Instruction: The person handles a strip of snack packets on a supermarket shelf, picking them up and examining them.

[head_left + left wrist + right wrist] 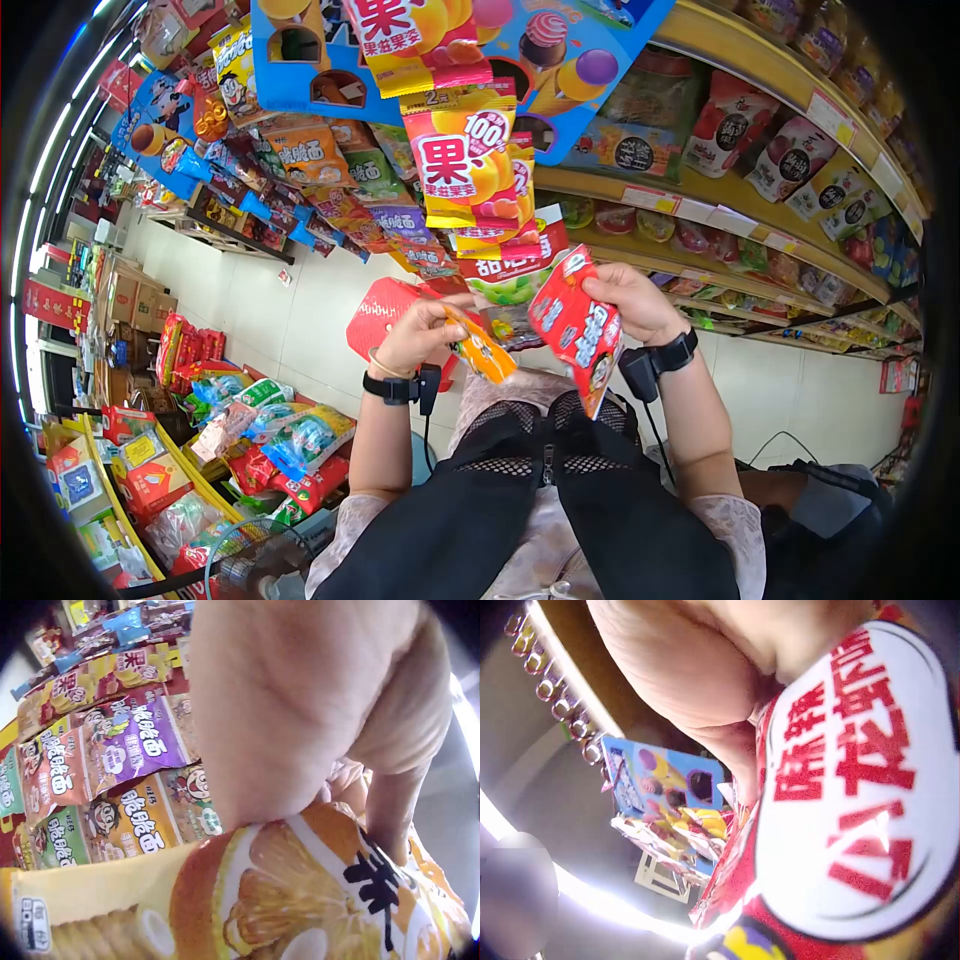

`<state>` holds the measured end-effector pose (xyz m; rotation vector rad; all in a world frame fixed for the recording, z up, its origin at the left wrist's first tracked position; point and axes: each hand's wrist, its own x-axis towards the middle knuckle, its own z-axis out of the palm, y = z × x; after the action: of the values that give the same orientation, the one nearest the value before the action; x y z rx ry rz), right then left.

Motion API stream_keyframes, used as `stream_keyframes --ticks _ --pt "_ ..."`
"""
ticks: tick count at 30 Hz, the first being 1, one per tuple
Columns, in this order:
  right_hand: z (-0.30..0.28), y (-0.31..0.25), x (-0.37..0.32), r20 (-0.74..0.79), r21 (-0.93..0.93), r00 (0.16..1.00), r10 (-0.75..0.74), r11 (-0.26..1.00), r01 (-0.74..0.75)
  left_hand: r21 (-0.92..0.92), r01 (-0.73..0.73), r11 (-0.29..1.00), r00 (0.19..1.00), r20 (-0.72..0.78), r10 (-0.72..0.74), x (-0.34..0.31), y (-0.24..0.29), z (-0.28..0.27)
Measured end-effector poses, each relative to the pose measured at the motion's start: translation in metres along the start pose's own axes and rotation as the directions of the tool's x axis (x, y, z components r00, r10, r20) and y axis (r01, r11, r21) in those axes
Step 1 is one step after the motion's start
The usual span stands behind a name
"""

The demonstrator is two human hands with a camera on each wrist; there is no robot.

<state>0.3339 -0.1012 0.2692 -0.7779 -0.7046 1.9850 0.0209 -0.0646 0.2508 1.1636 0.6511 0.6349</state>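
Observation:
My left hand (pixel 412 335) pinches an orange snack packet (pixel 484 350) by its upper left edge, low in front of the body. In the left wrist view the fingers curl over that orange-and-cream packet (pixel 300 892), which shows fruit slices. My right hand (pixel 640 300) grips a red packet (pixel 580 325) by its top right part, the packet hanging tilted. The right wrist view has the hand (pixel 697 667) against the red packet's white label (pixel 855 795). A small gap separates the two packets.
Yellow-and-pink packets (pixel 465 165) hang from a blue display (pixel 590 75) just ahead. Noodle snack packets (pixel 310 155) hang to the left. Shelves (pixel 700 212) with bagged sweets run along the right. Bagged goods (pixel 300 440) lie at lower left; a red stool (pixel 380 315) stands on the floor.

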Motion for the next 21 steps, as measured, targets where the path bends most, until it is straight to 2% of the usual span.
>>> stream_keyframes --ticks 1,3,5,7,8,11,12,13,15,16,17,19,20,21 --pt "0.004 0.002 -0.002 -0.002 -0.049 1.0 -0.011 0.999 0.01 0.003 0.0 1.0 1.0 0.009 0.0 -0.001 0.005 0.004" --pt "0.017 0.005 -0.007 0.01 -0.097 1.0 -0.026 0.995 0.027 0.16 0.024 0.987 0.991 0.127 -0.045 0.0 0.012 0.008" --pt "0.027 0.004 -0.013 0.032 -0.172 0.998 -0.047 0.984 0.052 0.144 0.028 0.989 0.992 0.119 -0.046 0.001 0.014 0.012" --pt "0.034 0.006 -0.017 0.056 -0.259 0.997 -0.053 0.964 0.066 0.256 -0.041 0.966 0.989 0.145 0.003 0.005 0.015 0.01" --pt "0.04 -0.002 -0.023 0.09 -0.368 0.995 -0.041 0.927 0.071 0.265 -0.031 0.964 0.988 0.156 -0.011 0.006 0.017 0.011" --pt "0.042 -0.002 -0.028 0.152 -0.425 0.983 -0.103 0.891 0.159 0.287 0.013 0.958 0.983 0.173 -0.065 0.007 0.021 0.013" --pt "0.045 -0.002 -0.031 0.169 -0.439 0.977 -0.133 0.877 0.196 0.264 0.111 0.958 0.981 0.124 -0.148 0.006 0.021 0.01" --pt "0.046 -0.003 -0.034 0.163 -0.43 0.976 -0.141 0.88 0.199 0.237 0.207 0.949 0.97 0.074 -0.23 0.005 0.019 0.007" --pt "0.045 -0.003 -0.037 0.181 -0.375 0.97 -0.163 0.9 0.222 0.199 0.19 0.961 0.976 0.071 -0.208 0.005 0.01 0.0" --pt "0.033 0.011 -0.032 0.198 -0.388 0.935 -0.295 0.852 0.351 0.153 0.165 0.974 0.983 0.06 -0.176 0.005 0.005 -0.003" --pt "0.028 0.012 -0.035 0.193 -0.378 0.935 -0.298 0.856 0.351 0.158 0.176 0.972 0.98 0.061 -0.187 0.005 0.003 -0.006" --pt "0.016 0.009 -0.045 0.068 -0.225 0.968 -0.243 0.941 0.253 -0.009 0.111 0.994 0.985 0.133 -0.109 0.004 -0.001 -0.012" --pt "0.013 0.007 -0.05 0.002 -0.158 0.968 -0.25 0.956 0.248 -0.088 0.081 0.993 0.986 0.155 -0.067 0.006 -0.006 -0.013" --pt "0.008 0.011 -0.05 -0.076 -0.085 0.952 -0.295 0.954 0.289 -0.084 0.09 0.992 0.985 0.155 -0.077 0.005 -0.008 -0.014"
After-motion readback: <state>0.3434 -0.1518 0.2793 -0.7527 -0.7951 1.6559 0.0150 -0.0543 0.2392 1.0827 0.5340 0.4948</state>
